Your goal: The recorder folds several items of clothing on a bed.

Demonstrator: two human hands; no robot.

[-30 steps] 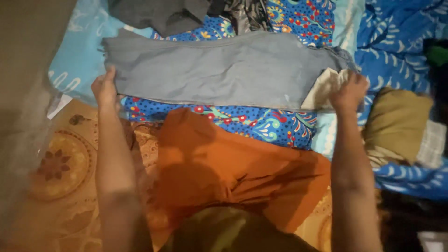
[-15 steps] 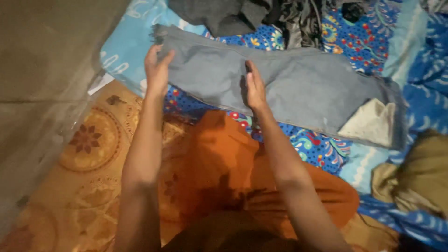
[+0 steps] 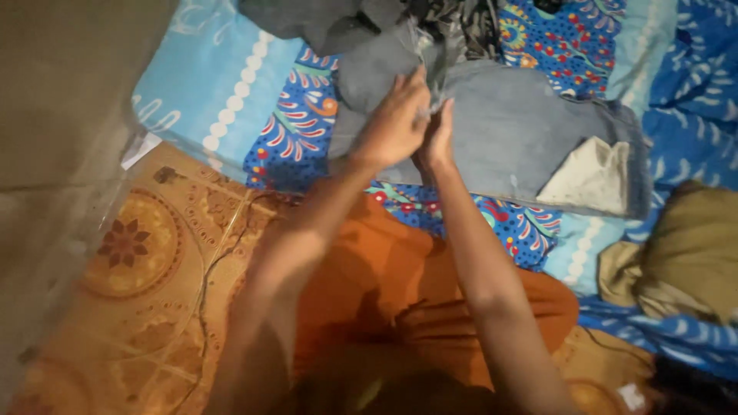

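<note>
Grey trousers (image 3: 523, 142) lie across a bed sheet (image 3: 254, 123) with a blue, patterned print. Their left end is folded up and over toward the middle. My left hand (image 3: 393, 123) grips that folded grey cloth from above, fingers closed on it. My right hand (image 3: 438, 134) sits right beside it, pressing or pinching the same fold. A pale inside-out pocket (image 3: 592, 177) shows at the right end of the trousers.
Dark clothes (image 3: 338, 19) are piled at the top edge. An olive-brown garment (image 3: 684, 253) lies at the right. My orange-clad legs (image 3: 384, 284) are below, on a patterned orange mat (image 3: 138, 253). A bare wall or floor (image 3: 61, 92) runs along the left.
My left hand has carried the left end of the grey trousers over to the middle. Both hands now meet at the fold. The view has shifted left and closer.
</note>
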